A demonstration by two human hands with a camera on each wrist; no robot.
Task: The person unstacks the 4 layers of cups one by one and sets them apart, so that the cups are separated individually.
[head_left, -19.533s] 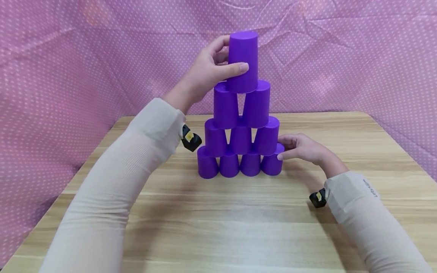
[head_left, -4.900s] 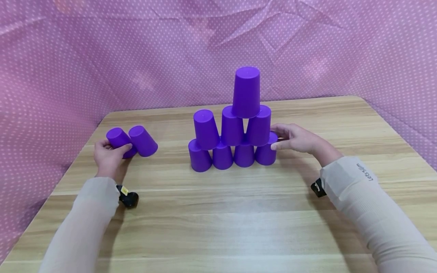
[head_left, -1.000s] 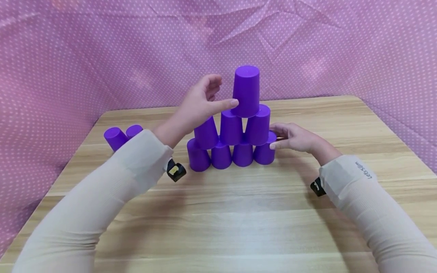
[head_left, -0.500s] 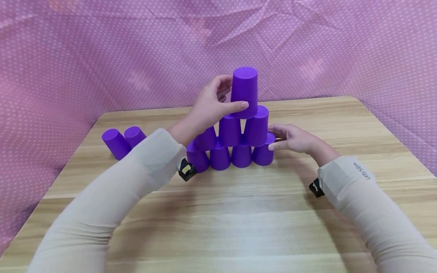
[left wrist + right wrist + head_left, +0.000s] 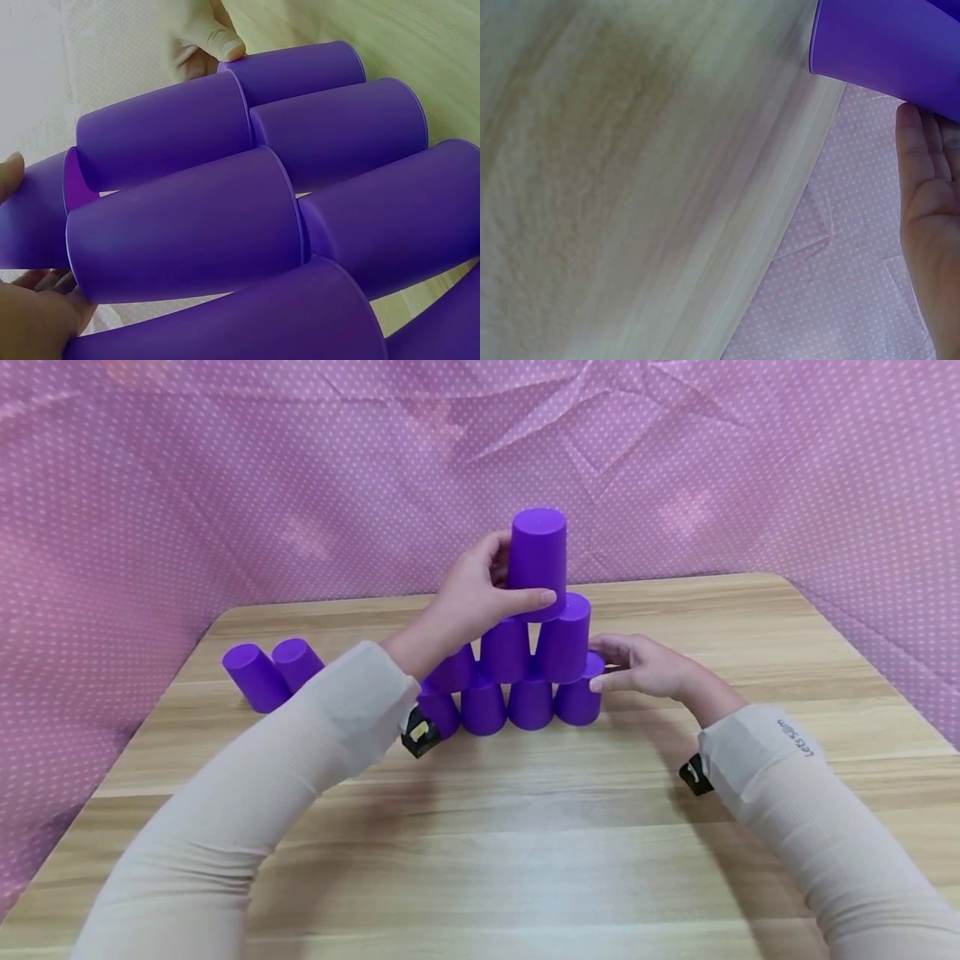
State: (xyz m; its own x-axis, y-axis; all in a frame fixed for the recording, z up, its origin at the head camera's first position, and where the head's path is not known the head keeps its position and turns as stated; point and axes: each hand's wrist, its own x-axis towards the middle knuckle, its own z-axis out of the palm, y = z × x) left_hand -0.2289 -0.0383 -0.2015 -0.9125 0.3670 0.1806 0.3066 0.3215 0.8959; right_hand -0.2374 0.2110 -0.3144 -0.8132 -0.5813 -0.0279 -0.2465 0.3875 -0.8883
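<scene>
Upside-down purple plastic cups stand stacked in the middle of the table. My left hand (image 5: 476,587) grips the top cup (image 5: 538,560), thumb across its front and fingers behind it. That cup straddles two middle-row cups; in the left wrist view part of its open rim (image 5: 77,184) shows. Below, the right-hand middle-row cup (image 5: 565,639) and its two neighbours rest on a bottom row of several cups. My right hand (image 5: 648,667) holds the rightmost bottom cup (image 5: 579,697), thumb at the front, fingers behind. My left wrist partly hides the leftmost bottom cup (image 5: 442,714).
Two more purple cups, one (image 5: 255,678) and another (image 5: 298,664), lean together at the left of the wooden table (image 5: 525,843). A pink dotted cloth (image 5: 337,485) hangs behind and beside the table. Small black cameras sit at both wrists.
My left hand came from the leaning cups at left to the top cup, and its thumb and fingers closed round it. The right hand stays at the bottom cup.
</scene>
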